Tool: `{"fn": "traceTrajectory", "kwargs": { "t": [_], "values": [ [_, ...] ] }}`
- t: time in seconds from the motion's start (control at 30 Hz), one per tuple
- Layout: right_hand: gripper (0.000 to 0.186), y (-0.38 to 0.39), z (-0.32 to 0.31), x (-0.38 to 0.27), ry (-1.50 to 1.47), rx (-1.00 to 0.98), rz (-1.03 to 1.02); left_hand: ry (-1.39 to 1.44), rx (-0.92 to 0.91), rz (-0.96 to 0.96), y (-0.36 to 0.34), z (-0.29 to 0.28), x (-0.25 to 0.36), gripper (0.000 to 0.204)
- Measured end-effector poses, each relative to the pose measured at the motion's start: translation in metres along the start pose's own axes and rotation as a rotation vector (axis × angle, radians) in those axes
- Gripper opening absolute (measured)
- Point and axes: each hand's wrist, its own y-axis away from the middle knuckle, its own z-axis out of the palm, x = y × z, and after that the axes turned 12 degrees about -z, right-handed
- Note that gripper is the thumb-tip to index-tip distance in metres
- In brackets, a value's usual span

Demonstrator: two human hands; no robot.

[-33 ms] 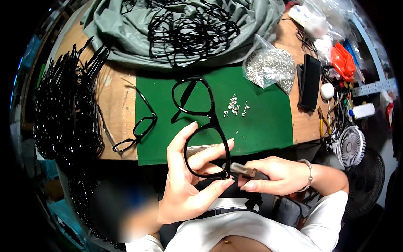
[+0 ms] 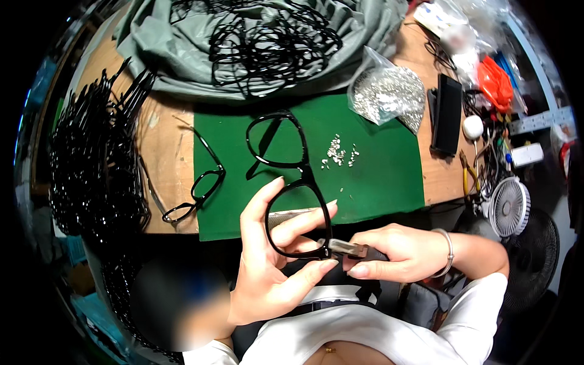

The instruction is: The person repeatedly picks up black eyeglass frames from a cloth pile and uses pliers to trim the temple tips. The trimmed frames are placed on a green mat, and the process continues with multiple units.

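A black glasses frame (image 2: 302, 171) without lenses is held up on end in front of me. My left hand (image 2: 274, 261) grips its lower rim, thumb at the bottom corner and fingers behind the rim. One temple arm (image 2: 266, 146) shows through the upper rim. My right hand (image 2: 395, 252) is closed round a tool with flat metal jaws, seemingly pliers (image 2: 350, 247). The jaws meet the frame's lower right corner, by the hinge end; exactly what they pinch is too small to tell. Small silvery metal pieces (image 2: 336, 151) lie on the green mat (image 2: 383, 188) beyond my hands.
Another black glasses frame (image 2: 205, 186) lies at the mat's left edge. A large stack of black frames (image 2: 100, 164) stands farther left. At the back, more frames (image 2: 274, 48) rest on grey cloth. A bag of metal pieces (image 2: 389, 94), yellow-handled pliers (image 2: 467, 176) and a fan (image 2: 510, 208) are rightward.
The view has shifted slightly. The metal jaws sit a little differently, closer against the frame's corner. Both hands keep their grips.
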Motion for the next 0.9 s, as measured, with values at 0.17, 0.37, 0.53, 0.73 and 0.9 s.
{"fn": "traceTrajectory", "kwargs": {
  "t": [0.17,0.37,0.53,0.73,0.9],
  "values": [
    [0.043,-0.004,-0.005,-0.005,0.152,-0.05,0.05,-0.037,-0.012,-0.059,-0.001,0.002,-0.002,0.083],
    [0.041,-0.005,0.003,-0.001,0.422,0.026,0.128,-0.028,0.034,-0.145,-0.003,0.01,-0.005,0.083],
    [0.045,0.005,-0.018,0.01,0.219,0.031,0.06,-0.036,0.052,-0.171,-0.007,0.006,-0.003,0.081],
    [0.061,-0.002,0.003,0.059,0.916,0.199,0.189,-0.065,0.036,-0.149,-0.007,0.007,-0.015,0.08],
    [0.059,-0.008,0.006,0.067,1.012,0.25,0.056,-0.137,-0.015,-0.019,0.03,-0.006,-0.045,0.073]
  ]
}}
